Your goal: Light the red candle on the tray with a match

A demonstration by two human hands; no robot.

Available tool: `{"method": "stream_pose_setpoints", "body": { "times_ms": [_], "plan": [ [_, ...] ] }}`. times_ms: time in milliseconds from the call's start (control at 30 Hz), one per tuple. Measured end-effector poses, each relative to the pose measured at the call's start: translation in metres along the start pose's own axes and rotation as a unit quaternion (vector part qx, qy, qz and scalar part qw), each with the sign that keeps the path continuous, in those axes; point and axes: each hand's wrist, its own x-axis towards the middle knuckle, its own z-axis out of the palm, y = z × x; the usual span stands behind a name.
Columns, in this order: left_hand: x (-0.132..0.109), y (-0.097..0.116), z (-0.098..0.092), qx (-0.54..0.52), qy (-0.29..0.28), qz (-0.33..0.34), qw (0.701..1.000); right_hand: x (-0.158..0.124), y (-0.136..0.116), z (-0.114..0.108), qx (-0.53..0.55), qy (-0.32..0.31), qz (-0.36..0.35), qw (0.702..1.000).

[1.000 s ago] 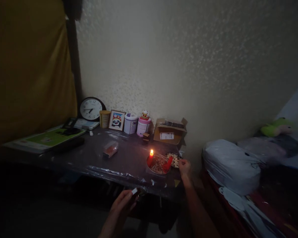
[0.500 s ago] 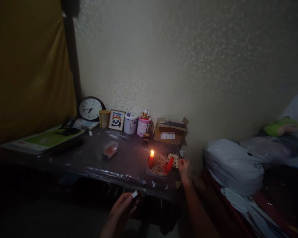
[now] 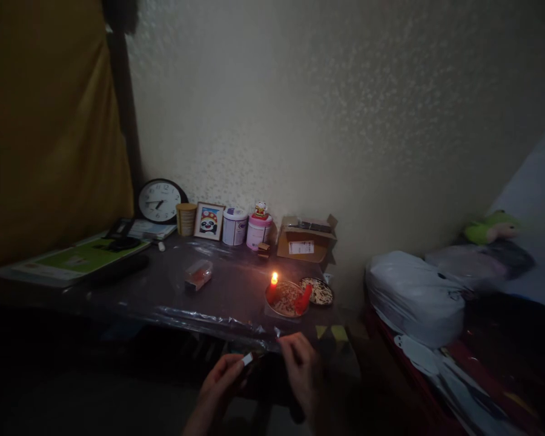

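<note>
My left hand is closed on a small box with a white end, which looks like a matchbox, just in front of the table edge. To its right, my right hand is closed in a pinch; a tiny reddish tip shows at the fingertips, too small to name. Beyond my hands, a lit red candle stands at the left side of a round dish. A slanted red piece, unlit, is at its right side. Behind it lies a second round plate with a black-and-white speckled surface.
Along the wall stand a clock, a yellow cup, a framed panda picture, two lidded tins and an open carton. A small clear packet lies on the plastic-covered table. White bags are piled at right.
My right hand has moved from the speckled plate back toward me and left, near the matchbox. My left hand has barely moved. The view has shifted slightly.
</note>
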Motion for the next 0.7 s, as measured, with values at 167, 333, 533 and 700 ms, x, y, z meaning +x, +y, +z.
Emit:
{"method": "stream_pose_setpoints", "body": {
  "times_ms": [167,333,533,700],
  "plan": [
    [0.003,-0.004,-0.006,0.090,-0.015,0.058,0.994,-0.029,-0.015,0.031,0.067,-0.081,-0.014,0.994],
    [0.001,-0.004,-0.006,0.117,-0.037,0.066,0.990,-0.035,-0.010,0.034,0.083,-0.099,0.005,0.992],
    [-0.004,-0.001,-0.004,0.142,-0.051,0.053,0.987,-0.034,-0.004,0.032,0.093,-0.110,0.001,0.990],
    [-0.002,-0.001,-0.005,0.128,-0.060,0.061,0.988,-0.035,0.005,0.034,0.075,-0.140,-0.029,0.987]
  ]
}}
